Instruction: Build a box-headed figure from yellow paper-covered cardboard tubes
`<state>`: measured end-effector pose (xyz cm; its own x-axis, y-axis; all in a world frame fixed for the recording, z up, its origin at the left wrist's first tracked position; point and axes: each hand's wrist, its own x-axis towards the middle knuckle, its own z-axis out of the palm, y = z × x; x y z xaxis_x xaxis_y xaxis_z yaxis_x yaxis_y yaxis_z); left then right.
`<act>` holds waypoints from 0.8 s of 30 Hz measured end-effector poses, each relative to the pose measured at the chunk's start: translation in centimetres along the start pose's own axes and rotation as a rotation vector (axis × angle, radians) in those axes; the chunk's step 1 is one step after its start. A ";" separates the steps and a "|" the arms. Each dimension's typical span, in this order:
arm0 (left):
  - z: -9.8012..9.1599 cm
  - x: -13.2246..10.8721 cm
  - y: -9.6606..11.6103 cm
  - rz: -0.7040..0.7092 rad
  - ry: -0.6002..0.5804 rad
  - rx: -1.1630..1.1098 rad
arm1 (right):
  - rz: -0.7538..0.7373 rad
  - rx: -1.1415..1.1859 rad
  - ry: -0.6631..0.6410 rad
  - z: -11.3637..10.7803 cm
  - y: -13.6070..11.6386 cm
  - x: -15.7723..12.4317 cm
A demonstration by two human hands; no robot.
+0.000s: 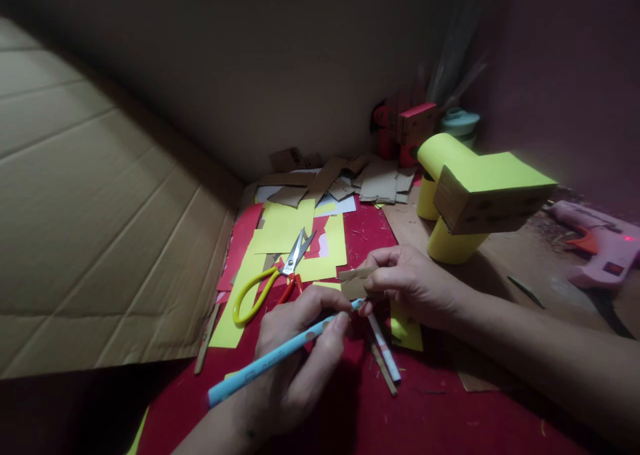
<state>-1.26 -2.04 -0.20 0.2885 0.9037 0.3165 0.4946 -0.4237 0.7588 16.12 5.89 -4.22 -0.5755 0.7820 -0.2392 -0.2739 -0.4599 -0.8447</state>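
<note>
My left hand [305,348] is closed around a light blue pen [270,365], with its tip end up against a small piece of brown cardboard [356,283]. Thumb and fingers of my right hand [407,285] pinch that cardboard, partly covering it. Just below the hands, a white stick [385,352] and a thin cardboard strip [383,368] lie on the red surface [410,415]. Beyond my left hand rest scissors [290,265] with one yellow and one red handle, blades apart, on yellow paper [285,225].
A large cardboard sheet [110,228] slopes up on the left. Cardboard scraps [383,178] pile at the back. To the right stand a yellow paper-covered cardboard figure [500,188] and a pink glue gun [600,242]. Behind are a red figure [415,125] and a teal container [459,122].
</note>
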 end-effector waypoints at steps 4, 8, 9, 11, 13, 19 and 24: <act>-0.6 -0.2 -0.4 -0.023 -0.011 0.006 | 0.004 -0.007 0.014 0.2 -0.2 -0.1; -1.0 -0.2 -0.6 -0.083 0.048 -0.025 | 0.018 -0.036 0.028 0.2 -0.3 -0.4; -1.0 -0.2 -0.6 -0.092 0.087 -0.037 | 0.019 -0.041 0.025 0.2 -0.3 -0.4; -1.1 -0.1 -0.5 -0.097 0.177 -0.042 | 0.013 -0.046 0.016 0.1 -0.3 -0.4; -1.2 -0.1 -0.2 -0.101 0.262 -0.008 | 0.008 -0.046 0.008 0.1 -0.2 -0.3; -1.3 0.2 0.2 -0.080 0.392 0.204 | 0.010 -0.018 0.034 0.1 -0.2 -0.1; -2.8 0.5 -2.1 0.112 0.293 0.696 | 0.020 0.032 0.037 0.0 -0.3 -0.1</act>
<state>-4.47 -0.51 -0.05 0.1861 0.7917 0.5819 0.9060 -0.3675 0.2102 16.30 5.92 -3.95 -0.5524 0.7872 -0.2742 -0.2876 -0.4888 -0.8236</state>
